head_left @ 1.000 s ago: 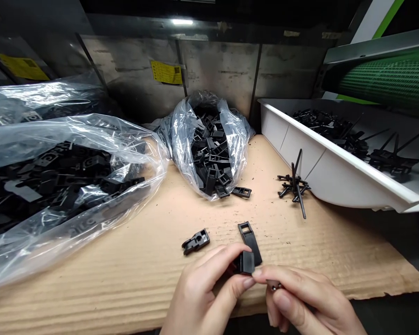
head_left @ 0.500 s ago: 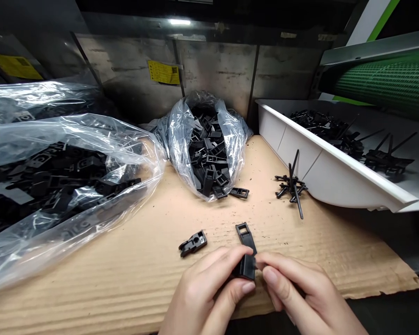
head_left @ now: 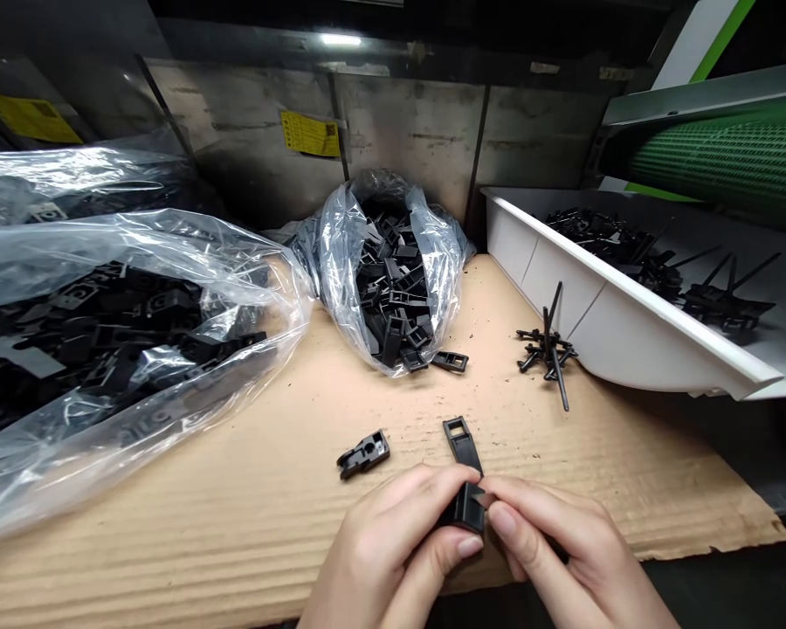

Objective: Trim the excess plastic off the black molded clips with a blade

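Note:
Near the front edge of the cardboard, my left hand [head_left: 393,542] is closed, pinching a small black plastic part [head_left: 470,507] between thumb and fingers. My right hand [head_left: 556,542] is closed too, its thumb and forefinger gripping a thin pointed blade [head_left: 483,499]. The blade's tip lies against the face of the black part; the rest of it is hidden in the fingers. Just beyond my fingertips lies a flat black plastic clip [head_left: 462,444] with a square hole. To its left rests a black plastic housing [head_left: 364,454].
A clear bag [head_left: 268,367] of black parts lies at left. Another bag [head_left: 337,288] of clips stands at the back, one clip [head_left: 451,361] beside it. At right is a white tray [head_left: 543,271] of black pieces, with a moulded sprue [head_left: 548,349] near it on the cardboard [head_left: 170,524].
The blade's pointed tip now shows over the face of the black part, where it was blurred before. Both hands stay almost in place; the view has shifted slightly.

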Motion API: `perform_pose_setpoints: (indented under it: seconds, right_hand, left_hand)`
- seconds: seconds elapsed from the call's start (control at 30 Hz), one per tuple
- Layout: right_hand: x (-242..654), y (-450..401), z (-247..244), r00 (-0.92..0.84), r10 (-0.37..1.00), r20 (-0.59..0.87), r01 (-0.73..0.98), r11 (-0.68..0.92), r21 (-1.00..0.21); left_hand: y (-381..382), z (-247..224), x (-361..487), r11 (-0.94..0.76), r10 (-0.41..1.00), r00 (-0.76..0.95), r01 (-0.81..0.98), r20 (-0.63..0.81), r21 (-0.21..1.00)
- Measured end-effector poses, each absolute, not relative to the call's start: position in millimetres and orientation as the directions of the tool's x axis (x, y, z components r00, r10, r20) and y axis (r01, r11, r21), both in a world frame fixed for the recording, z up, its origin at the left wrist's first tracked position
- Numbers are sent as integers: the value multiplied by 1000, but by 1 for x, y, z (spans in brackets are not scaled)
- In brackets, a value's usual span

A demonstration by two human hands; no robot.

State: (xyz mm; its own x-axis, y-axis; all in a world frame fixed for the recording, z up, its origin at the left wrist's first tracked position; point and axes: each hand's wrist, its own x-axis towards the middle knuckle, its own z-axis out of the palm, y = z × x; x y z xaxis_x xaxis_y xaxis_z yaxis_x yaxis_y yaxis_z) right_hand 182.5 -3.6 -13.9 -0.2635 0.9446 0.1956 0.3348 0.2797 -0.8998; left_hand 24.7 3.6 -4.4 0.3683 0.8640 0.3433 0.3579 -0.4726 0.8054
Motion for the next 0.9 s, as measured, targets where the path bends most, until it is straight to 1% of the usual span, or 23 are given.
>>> perform_pose_setpoints:
  seconds: [0.13, 0.27, 0.33, 0.6, 0.9]
  right_hand:
    - [184, -5, -15, -274, 937, 218, 334, 305, -892]
    - [185, -4, -14, -284, 911, 299, 349, 389, -853]
    - [186, -4, -14, -288, 905, 314, 350, 404, -845]
    - [187, -6, -11, -269, 946, 183, 388, 281, -878]
    - [187, -6, -12, -262, 952, 161, 376, 255, -891]
  left_hand:
    - [4, -8, 24, -489, 857, 356, 334, 373, 806]
    - [6, -9, 25, -471, 870, 336, 347, 361, 811]
    - [7, -9, 26, -485, 863, 334, 337, 379, 807]
    - [7, -10, 25, -510, 850, 340, 334, 403, 793]
    - [6, -10, 25, -491, 860, 340, 349, 381, 798]
